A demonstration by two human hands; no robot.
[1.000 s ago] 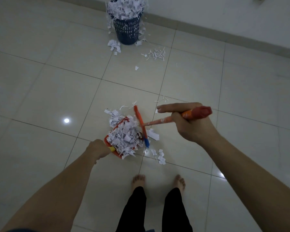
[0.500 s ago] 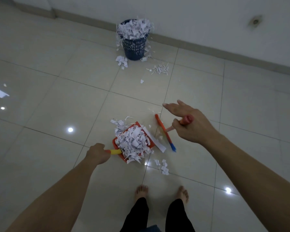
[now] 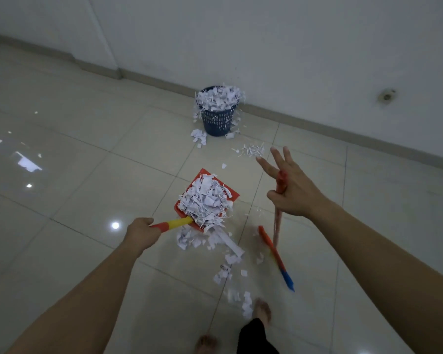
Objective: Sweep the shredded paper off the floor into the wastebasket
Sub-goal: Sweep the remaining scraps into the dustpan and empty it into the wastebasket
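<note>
My left hand (image 3: 141, 232) grips the yellow-and-red handle of an orange dustpan (image 3: 206, 176), held up off the floor and heaped with shredded paper (image 3: 205, 200). My right hand (image 3: 289, 187) holds the red handle of a small broom (image 3: 275, 251) that hangs down, three fingers spread. Its orange-and-blue head is near the floor on the right. A dark blue wastebasket (image 3: 217, 121) stands by the wall, overfull with shreds. Loose shreds (image 3: 225, 254) lie below the dustpan and more shreds (image 3: 252, 150) lie near the basket.
Glossy beige floor tiles (image 3: 87, 175) stretch to the left. A white wall with a skirting board (image 3: 343, 134) runs behind the basket. My bare feet (image 3: 262, 311) and black trouser legs are at the bottom edge.
The dustpan has come up off the floor with its load. The broom has swung down to hang from my right hand. Some shreds have dropped below the pan. The view has tilted up towards the basket.
</note>
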